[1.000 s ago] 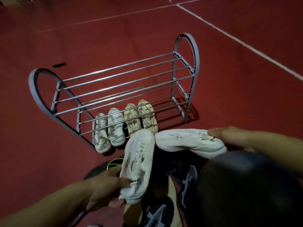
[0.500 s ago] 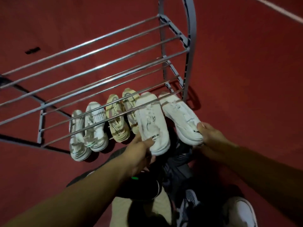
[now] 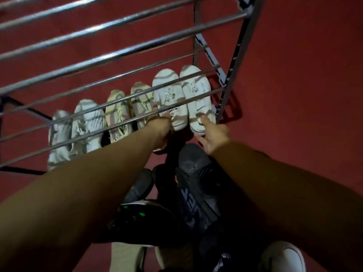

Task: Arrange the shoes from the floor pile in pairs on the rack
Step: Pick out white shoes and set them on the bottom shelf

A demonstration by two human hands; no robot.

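Rack [image 3: 117,54]: white pair [image 3: 169,89], airborne before, now shelved beyond left grip [image 3: 161,127], right grip [image 3: 214,135]; both seemingly clasping heels; third pair in.

Dim light fr above; rack [image 3: 242,39] bars motion-blurred, stripe shadows on white shoes [image 3: 198,99]; wide-angle bend at edges.

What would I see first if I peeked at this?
The left hand and right hand hold the heels of two white shoes at the right end of the bottom shelf of the rack. Nearer, a pile of dark shoes lies on the red floor.
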